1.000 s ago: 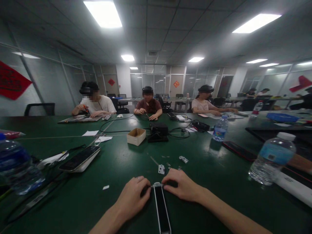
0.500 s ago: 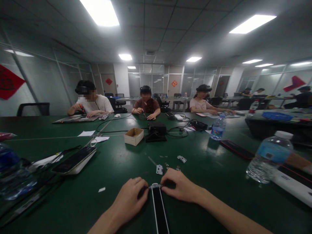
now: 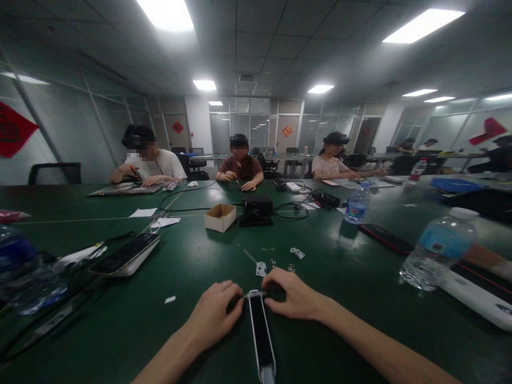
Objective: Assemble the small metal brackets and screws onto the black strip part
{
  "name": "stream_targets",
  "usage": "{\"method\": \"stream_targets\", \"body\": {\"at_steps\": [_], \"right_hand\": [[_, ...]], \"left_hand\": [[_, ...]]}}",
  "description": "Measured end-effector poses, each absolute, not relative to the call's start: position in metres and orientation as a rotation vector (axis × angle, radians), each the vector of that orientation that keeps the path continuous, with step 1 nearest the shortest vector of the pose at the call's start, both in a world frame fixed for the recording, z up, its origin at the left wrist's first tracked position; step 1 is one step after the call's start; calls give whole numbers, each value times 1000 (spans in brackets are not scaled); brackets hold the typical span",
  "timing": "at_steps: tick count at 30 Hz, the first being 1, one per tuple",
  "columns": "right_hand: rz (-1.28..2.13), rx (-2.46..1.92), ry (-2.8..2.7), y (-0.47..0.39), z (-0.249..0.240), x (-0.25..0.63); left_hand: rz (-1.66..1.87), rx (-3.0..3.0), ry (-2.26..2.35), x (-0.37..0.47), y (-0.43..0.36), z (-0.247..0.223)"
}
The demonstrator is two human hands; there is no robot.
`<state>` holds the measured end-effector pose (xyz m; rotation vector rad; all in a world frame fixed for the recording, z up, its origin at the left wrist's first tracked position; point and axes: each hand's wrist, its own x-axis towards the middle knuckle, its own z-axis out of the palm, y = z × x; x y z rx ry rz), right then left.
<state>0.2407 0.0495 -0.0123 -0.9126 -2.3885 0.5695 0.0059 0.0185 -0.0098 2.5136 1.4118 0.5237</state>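
Observation:
A long, narrow device (image 3: pixel 262 330) with a black face and a pale frame lies on the green table between my two hands. My left hand (image 3: pixel 214 312) is at the left of its far end, thumb and fingers closed in a pinch. From the other side my right hand (image 3: pixel 296 296) pinches at the same end. Whatever is between the fingertips is too small and hidden to name. Just beyond my hands lie a small white plate with dark holes (image 3: pixel 261 269), a similar plate (image 3: pixel 297 253) and a few tiny metal pieces (image 3: pixel 291 268).
An open cardboard box (image 3: pixel 220 218) and a black stand (image 3: pixel 256 210) with cables are ahead. A phone (image 3: pixel 126 255) lies left; bottles (image 3: pixel 438 248) and a red-edged phone (image 3: pixel 386 238) are right. A white scrap (image 3: pixel 170 300) lies left of my hands. Several people sit opposite.
The view has tilted down slightly, so the table appears higher and the device's near end, with a grey part, shows. My hands stay at the device's far end.

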Motion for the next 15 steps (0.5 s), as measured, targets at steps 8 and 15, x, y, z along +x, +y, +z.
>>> {"method": "stream_targets", "body": {"at_steps": [8, 15], "right_hand": [[528, -860, -2395, 51, -16, 238], [541, -866, -2403, 50, -16, 240]], "left_hand": [[502, 2510, 1413, 6, 19, -11], [506, 2495, 1402, 7, 18, -6]]}}
